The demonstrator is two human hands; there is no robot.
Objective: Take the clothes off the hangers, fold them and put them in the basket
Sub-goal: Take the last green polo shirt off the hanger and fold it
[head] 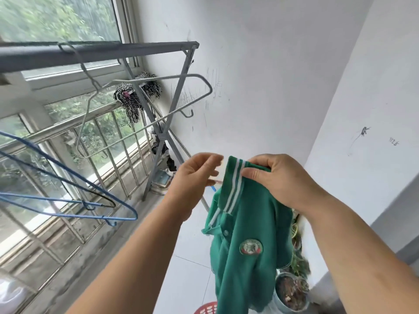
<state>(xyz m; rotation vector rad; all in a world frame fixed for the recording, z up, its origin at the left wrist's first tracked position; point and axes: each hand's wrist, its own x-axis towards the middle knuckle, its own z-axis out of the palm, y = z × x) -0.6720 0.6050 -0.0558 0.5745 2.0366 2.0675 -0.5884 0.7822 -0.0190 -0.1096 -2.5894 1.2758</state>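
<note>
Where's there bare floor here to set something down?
The white tiled floor between the concrete window ledge and the hanging green shirt is bare. Right of the shirt it is crowded with potted plants; the red basket sits at the bottom edge, below the shirt.

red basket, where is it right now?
Head view, bottom edge near centre: only a slice of the red basket shows, below the hanging green shirt, left of the plant pot.

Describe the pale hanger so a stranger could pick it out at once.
Find the grey rail across the window. One pale hanger hooks over it, bare. Unlike the blue hangers lower left, it is whitish, with small upturned hooks.
</note>
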